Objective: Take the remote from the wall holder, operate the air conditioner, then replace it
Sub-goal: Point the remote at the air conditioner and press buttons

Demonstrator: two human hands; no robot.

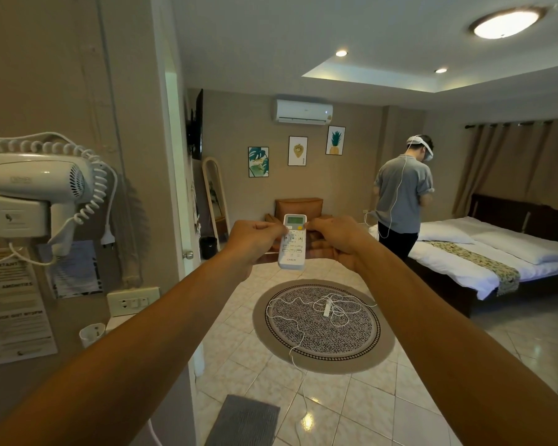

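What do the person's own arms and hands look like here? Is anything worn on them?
Both arms are bare from the bottom edge of the picture up to the hands, and no sleeve shows. The left hand and the right hand wear no glove. No watch, bracelet or ring can be seen on either wrist or on the fingers that show. No cable or marking is on the arms.

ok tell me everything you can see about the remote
The remote is a slim white plastic handset, held upright at arm's length with its face toward the camera. A greenish display sits at the top, a round orange button just below it, then rows of small pale buttons and a printed logo near the bottom. The left hand and right hand grip its upper sides.
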